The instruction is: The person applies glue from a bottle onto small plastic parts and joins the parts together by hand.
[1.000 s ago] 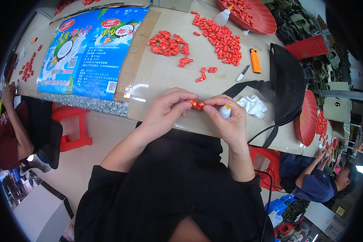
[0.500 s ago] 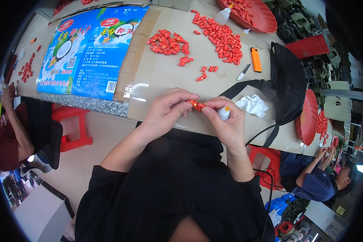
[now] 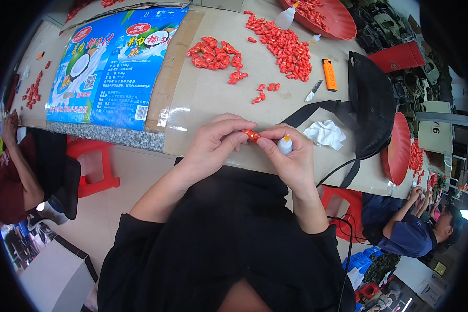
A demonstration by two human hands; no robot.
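My left hand (image 3: 213, 140) and my right hand (image 3: 291, 158) meet over the table's near edge. Between their fingertips they pinch a small shiny red piece with gold marks (image 3: 251, 135); its exact shape is partly covered. Tucked in the fingers of my right hand is a small white squeeze bottle with a yellow tip (image 3: 285, 145), tip upward. Beyond my hands lie a few similar red pieces (image 3: 260, 98), and a loose cluster of larger joined ones (image 3: 213, 54) is farther back. A big heap of small red parts (image 3: 286, 49) spreads to the right of that cluster.
An orange lighter (image 3: 329, 75), a small blade (image 3: 313, 91), crumpled white tissue (image 3: 325, 134) and a black mesh bag (image 3: 371, 104) occupy the right side. Another squeeze bottle (image 3: 286, 18) stands by a red tray (image 3: 338, 23). Blue printed cardboard (image 3: 106, 67) covers the left. Co-workers sit either side.
The red piece has turned slightly between my fingertips, showing more gold. The squeeze bottle in my right hand has shifted a little to the left, its tip now more upright.
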